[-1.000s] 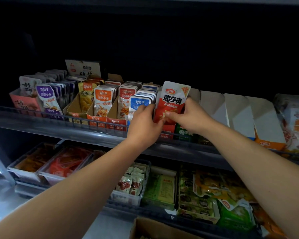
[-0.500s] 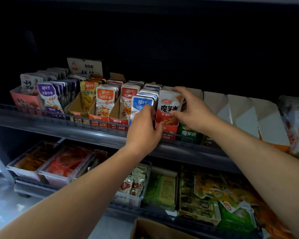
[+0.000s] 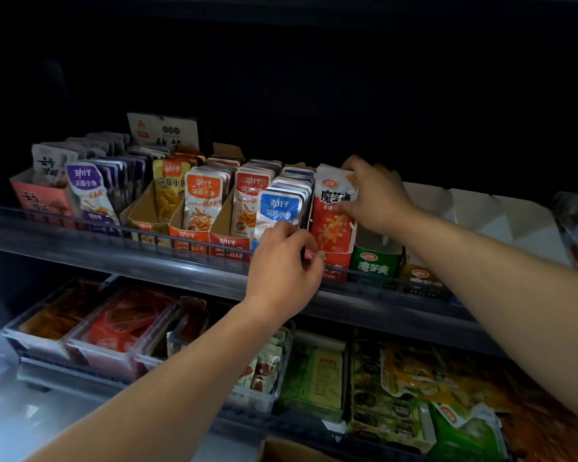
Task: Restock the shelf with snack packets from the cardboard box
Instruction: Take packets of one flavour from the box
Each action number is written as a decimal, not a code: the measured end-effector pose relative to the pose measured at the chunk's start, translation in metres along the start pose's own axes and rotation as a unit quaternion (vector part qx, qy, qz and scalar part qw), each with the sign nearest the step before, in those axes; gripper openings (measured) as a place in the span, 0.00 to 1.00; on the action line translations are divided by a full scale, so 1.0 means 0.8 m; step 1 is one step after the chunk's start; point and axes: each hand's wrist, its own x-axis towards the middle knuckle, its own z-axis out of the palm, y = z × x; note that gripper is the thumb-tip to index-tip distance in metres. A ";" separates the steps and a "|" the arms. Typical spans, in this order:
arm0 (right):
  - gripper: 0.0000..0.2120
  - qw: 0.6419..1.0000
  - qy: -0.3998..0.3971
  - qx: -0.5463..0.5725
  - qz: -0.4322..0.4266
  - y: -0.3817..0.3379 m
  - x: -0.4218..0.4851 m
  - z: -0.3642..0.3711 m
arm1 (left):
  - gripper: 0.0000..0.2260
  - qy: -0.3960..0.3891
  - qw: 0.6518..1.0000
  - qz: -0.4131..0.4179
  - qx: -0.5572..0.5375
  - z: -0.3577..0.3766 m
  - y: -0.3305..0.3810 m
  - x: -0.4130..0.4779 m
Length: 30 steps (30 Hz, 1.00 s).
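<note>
At mid-frame the red-and-white packet [image 3: 331, 208] reads 魔芋爽 under a 卫龙 logo, and the green box [image 3: 376, 265] just right of it also reads 魔芋爽. Further left, the purple packet [image 3: 87, 191], yellow packet [image 3: 167, 188], orange packet [image 3: 202, 201] and blue packet [image 3: 279, 208] each read 劲仔 深海小鱼; the orange box fronts [image 3: 189, 236] read 劲仔

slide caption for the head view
Right hand grips a red snack packet standing in its shelf box; left hand pinches the box front.
</note>
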 end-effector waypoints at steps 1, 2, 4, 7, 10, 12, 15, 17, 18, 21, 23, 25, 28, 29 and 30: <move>0.32 1.000 0.005 -0.021 0.001 0.001 0.008 0.004 | 0.05 0.002 1.000 0.000 -0.004 0.001 0.000 0.001; 0.31 0.999 0.009 -0.034 0.005 0.002 0.015 0.008 | 0.05 0.003 1.000 -0.002 -0.009 0.001 0.000 0.001; 0.30 0.999 0.009 -0.049 0.017 0.005 0.026 0.013 | 0.04 0.006 1.000 -0.004 -0.019 0.001 -0.001 0.002; 0.32 0.996 0.010 -0.088 0.010 0.009 0.038 0.016 | 0.03 0.006 1.000 -0.003 -0.023 0.001 -0.003 0.002; 0.34 0.998 0.009 -0.068 0.011 0.011 0.042 0.014 | 0.03 0.011 1.000 0.001 -0.028 0.003 -0.004 0.003; 0.28 0.999 0.016 -0.049 0.007 0.014 0.044 0.016 | 0.03 0.016 0.999 -0.001 -0.032 0.005 -0.005 0.003; 0.22 0.998 -0.012 -0.055 0.019 0.022 0.052 0.023 | 0.04 0.019 0.999 -0.008 -0.038 0.007 -0.005 0.002; 0.22 0.997 -0.034 -0.054 0.042 0.023 0.059 0.026 | 0.04 0.020 0.999 -0.012 -0.041 0.007 -0.005 0.002; 0.23 0.996 -0.041 -0.053 0.051 0.022 0.061 0.026 | 0.04 0.020 0.999 -0.013 -0.042 0.007 -0.005 0.002; 0.24 0.995 -0.049 -0.055 0.069 0.016 0.063 0.028 | 0.06 0.021 0.999 -0.013 -0.044 0.006 -0.006 0.003; 0.25 0.995 -0.041 -0.066 0.068 0.013 0.059 0.028 | 0.06 0.019 0.998 -0.016 -0.049 0.005 -0.006 0.003; 0.26 0.995 -0.030 -0.074 0.055 0.012 0.054 0.028 | 0.06 0.013 0.999 -0.020 -0.046 0.005 -0.006 0.003; 0.28 0.997 -0.011 -0.051 0.053 0.010 0.048 0.022 | 0.06 0.010 0.999 -0.016 -0.040 0.004 -0.006 0.003; 0.29 0.998 -0.004 -0.034 0.057 0.010 0.047 0.020 | 0.07 0.009 0.999 -0.015 -0.039 0.003 -0.005 0.003; 0.30 0.998 0.000 -0.019 0.058 0.010 0.047 0.019 | 0.09 0.009 0.999 -0.016 -0.040 0.003 -0.005 0.003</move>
